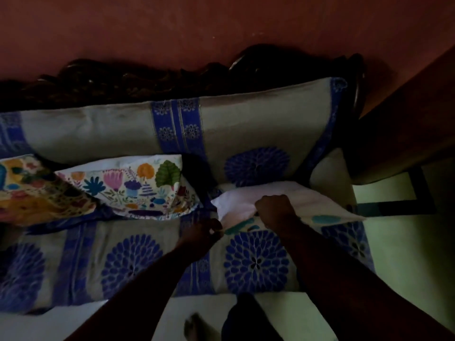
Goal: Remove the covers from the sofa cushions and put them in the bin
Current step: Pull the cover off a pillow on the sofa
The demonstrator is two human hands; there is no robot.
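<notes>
On the sofa seat (152, 254), toward its right end, lies the white cushion (290, 195) you are working on, its printed cover (248, 226) showing teal marks along the near edge. Your right hand (274, 209) is clenched into a fist on that near edge, knuckles up, with fabric bunched inside the grip; the forearm runs straight back toward you, low across the seat. Your left hand (200, 232) sits just left of the cushion's near left corner, fingers curled with the tips pinched together at the edge of the cover, though the dim light makes it hard to tell how much cloth they hold. That wrist is bent slightly inward, and the arm angles in from the lower left. Further left on the sofa seat, a floral cushion (138, 185) with flowers and leaves rests still covered, and a second floral cushion (32, 190) with orange and yellow tones lies beside it, overlapping its left corner. Behind them the sofa back (110, 129) wears a pale cloth with blue bands and flower medallions, matching the seat. Below the seat's front edge, your foot (194, 326) shows on the pale floor (406, 267).
</notes>
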